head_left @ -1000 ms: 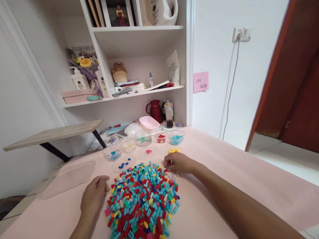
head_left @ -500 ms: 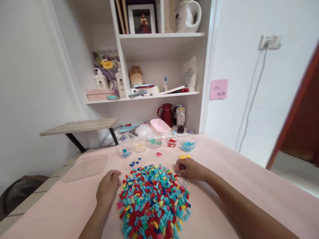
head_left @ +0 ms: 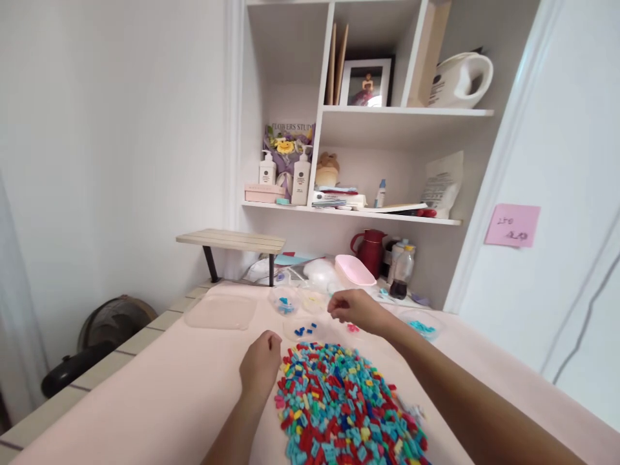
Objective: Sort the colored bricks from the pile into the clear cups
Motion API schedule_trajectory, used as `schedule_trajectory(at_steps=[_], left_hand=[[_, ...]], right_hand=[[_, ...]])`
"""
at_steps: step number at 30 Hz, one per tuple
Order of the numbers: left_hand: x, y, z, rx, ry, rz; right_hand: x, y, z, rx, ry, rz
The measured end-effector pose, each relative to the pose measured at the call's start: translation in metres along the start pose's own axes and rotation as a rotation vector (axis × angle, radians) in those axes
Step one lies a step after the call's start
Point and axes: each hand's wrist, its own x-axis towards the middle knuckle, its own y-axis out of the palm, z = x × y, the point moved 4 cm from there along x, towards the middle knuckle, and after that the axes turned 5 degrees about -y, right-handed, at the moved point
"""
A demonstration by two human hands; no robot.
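Though beside bricks, left hand uncrowded leftward

The left hand and right hand are both bare. The left forearm and right forearm are bare as far as they show, smooth in outline, each narrowing toward the hand. Finer detail is too small to tell.

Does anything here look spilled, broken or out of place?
Nothing looks broken. The one thing that might seem spilled is the heap of small toy bricks, lying loose on the pink tablecloth, while some blue bricks sit in a clear bowl beyond it.
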Motion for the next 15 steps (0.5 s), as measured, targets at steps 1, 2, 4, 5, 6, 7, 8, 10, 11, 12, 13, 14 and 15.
schedule_trajectory(at_steps=[1,2,4,5,6,7,8,10,11,12,13,14,15], left_hand=[[0.000,0.000,0.000,0.004,0.000,-0.002],[0.000,0.000,0.000,0.009,-0.001,-0.004],[0.000,-0.001,-0.001,0.020,0.000,-0.009],[0.000,-0.001,-0.001,0.025,0.001,-0.011],[0.000,-0.001,-0.001,0.030,0.002,-0.013],[0.000,-0.001,-0.001,0.035,0.004,-0.014],[0.000,-0.001,-0.001,0.038,0.005,-0.015],[0.000,-0.002,-0.001,0.040,0.007,-0.014],[0.001,-0.001,-0.001,0.039,0.007,-0.013],[0.001,-0.001,-0.001,0.035,0.006,-0.012],[0.001,-0.001,-0.001,0.031,0.004,-0.011],[0.001,-0.001,0.000,0.027,0.001,-0.009],[0.001,-0.001,0.000,0.022,-0.002,-0.007]], right_hand=[[0.014,0.005,0.008,-0.032,-0.022,-0.034],[0.028,0.010,0.015,-0.069,-0.044,-0.071],[0.053,0.021,0.022,-0.106,-0.068,-0.130],[0.063,0.026,0.024,-0.118,-0.075,-0.164],[0.071,0.030,0.024,-0.120,-0.076,-0.198],[0.077,0.034,0.024,-0.117,-0.074,-0.233],[0.082,0.037,0.022,-0.106,-0.070,-0.262],[0.084,0.040,0.019,-0.068,-0.060,-0.294],[0.082,0.041,0.018,-0.049,-0.058,-0.294],[0.078,0.040,0.017,-0.033,-0.059,-0.284],[0.072,0.038,0.016,-0.023,-0.061,-0.271],[0.065,0.036,0.016,-0.011,-0.061,-0.253],[0.055,0.032,0.015,0.012,-0.061,-0.234]])
